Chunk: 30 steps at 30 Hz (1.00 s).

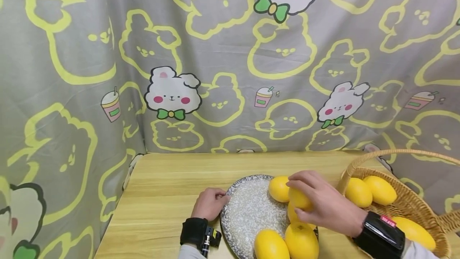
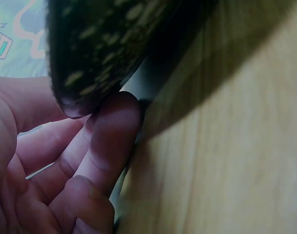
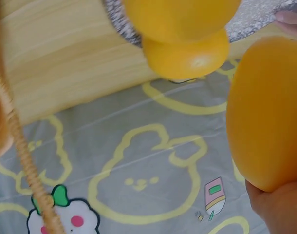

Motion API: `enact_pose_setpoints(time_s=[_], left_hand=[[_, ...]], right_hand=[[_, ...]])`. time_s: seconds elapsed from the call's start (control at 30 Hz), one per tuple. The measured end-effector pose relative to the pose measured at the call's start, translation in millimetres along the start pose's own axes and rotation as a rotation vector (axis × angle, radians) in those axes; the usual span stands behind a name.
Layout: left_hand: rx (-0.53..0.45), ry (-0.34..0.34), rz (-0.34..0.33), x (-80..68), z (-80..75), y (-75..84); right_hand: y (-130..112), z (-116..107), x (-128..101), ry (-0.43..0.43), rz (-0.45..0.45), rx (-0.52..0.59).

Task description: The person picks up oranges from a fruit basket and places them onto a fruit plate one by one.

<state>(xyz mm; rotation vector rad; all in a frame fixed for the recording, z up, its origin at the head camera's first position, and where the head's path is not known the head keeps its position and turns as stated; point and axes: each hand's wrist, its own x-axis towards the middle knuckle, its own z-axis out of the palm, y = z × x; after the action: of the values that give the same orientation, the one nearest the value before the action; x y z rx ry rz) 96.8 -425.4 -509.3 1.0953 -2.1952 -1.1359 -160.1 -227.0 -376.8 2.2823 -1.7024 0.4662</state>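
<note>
Pinching the plate (image 1: 248, 207) by its rim with the left grip (image 1: 209, 204) for steadiness, guide the yellow fruit (image 3: 272, 114) grasped by the right grip (image 1: 321, 205) without rolling the neighbouring fruits (image 1: 278, 190).

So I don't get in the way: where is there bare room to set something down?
The wooden table is bare left of the left hand, and in a strip between the far rim of the plate and the patterned curtain. The plate's left side is bare too. Crowded: the plate's right, with yellow fruits and the right hand, then the basket.
</note>
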Motion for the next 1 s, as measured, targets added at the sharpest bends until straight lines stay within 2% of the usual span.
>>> enact_pose_setpoints(time_s=[0.27,0.63,1.0], left_hand=[[-0.009,0.004,-0.012,-1.2,0.3,-0.8],[0.002,0.021,-0.027,0.9,1.2,1.7],[0.004,0.018,-0.022,0.7,0.9,1.4]], right_hand=[[-19,22,16,0.042,-0.072,0.073],[-35,38,27,0.026,-0.120,0.160],[-42,48,31,-0.001,-0.130,0.189]])
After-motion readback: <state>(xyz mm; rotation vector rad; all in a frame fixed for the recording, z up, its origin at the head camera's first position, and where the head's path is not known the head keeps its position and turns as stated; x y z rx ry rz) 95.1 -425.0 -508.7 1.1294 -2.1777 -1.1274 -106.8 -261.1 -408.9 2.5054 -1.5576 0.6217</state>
